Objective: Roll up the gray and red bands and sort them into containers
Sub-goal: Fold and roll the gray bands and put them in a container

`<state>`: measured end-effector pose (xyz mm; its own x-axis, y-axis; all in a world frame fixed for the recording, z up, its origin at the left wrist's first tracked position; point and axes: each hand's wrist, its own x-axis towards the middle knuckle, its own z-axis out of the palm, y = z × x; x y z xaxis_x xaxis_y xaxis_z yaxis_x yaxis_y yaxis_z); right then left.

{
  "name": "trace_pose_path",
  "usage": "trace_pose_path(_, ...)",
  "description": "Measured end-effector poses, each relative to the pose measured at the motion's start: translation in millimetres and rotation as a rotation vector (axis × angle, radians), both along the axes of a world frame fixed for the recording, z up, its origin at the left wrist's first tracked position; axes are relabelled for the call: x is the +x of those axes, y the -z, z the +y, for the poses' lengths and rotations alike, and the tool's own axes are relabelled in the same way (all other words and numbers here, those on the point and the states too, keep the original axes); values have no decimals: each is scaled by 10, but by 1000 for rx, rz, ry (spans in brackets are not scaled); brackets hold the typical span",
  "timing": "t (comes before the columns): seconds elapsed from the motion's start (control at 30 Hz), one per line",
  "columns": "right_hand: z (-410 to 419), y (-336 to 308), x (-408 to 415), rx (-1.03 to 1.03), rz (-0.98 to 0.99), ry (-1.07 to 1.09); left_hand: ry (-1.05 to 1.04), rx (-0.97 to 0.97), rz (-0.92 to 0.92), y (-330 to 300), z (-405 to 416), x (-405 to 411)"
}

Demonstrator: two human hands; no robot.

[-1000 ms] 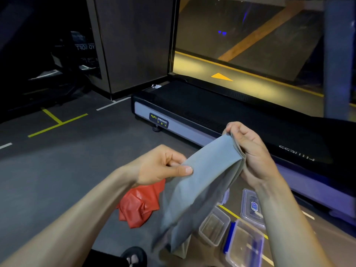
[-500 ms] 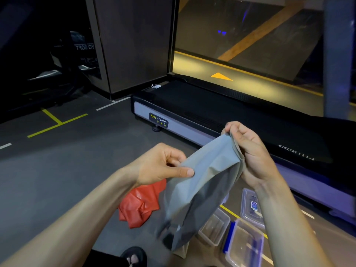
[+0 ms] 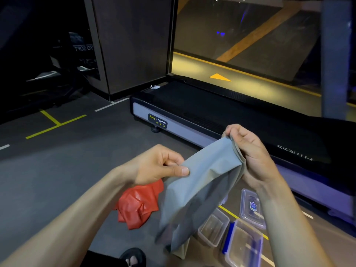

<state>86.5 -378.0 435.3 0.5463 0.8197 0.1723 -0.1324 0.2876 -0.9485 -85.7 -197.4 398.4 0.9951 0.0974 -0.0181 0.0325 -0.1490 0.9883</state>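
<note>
The wide gray stretchy band (image 3: 194, 191) hangs in the middle of the frame, held up between the two hands. The left hand (image 3: 156, 166) is at its left edge and the right hand (image 3: 248, 153) is at its top right. Below the left hand, the crumpled red band (image 3: 136, 205) lies on the floor (image 3: 57, 170). At the lower right, two clear plastic containers (image 3: 213, 228) and a clear lid (image 3: 252, 209) sit on the floor. Behind them, a long black treadmill (image 3: 212, 114) runs across the right side.
</note>
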Motion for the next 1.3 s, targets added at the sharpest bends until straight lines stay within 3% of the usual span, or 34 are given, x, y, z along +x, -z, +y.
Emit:
trace_pose_path(0.07, -28, 21, 23, -9, -34, -24, 60, -74, -9, -77, 12, -55)
trace_pose_path(0.2, -13, 149, -12, -153, -258, -122, 149, -477, -188, -260, 29, -165)
trace_pose_path(0.3, 91, 245, -117, -191, -314, -231, 169, -561, -264, -278, -14, -145)
trace_pose_path(0.43, 184, 284, -230, -105, -185, -239, 235, -626, -317, -264, -70, -102)
trace_pose_path(0.6, 233, 264, -305, 136, 147, -324, 245, -685, -317, -233, -41, -130)
trace_pose_path(0.87, 296, 128, -383, 299, 305, -343, 144, -561, -128, -129, 29, -90)
trace_pose_path(1.03, 392, 191, -512, 31, -145, -210, 78, -466, -61, -2, 81, -36)
trace_pose_path(1.13, 393, 244, -513, -82, -249, -241, 63, -402, -59, -33, 47, -37)
trace_pose_path(1.3, 295, 176, -392, -207, -515, -213, 30, -139, -11, -69, 67, -47)
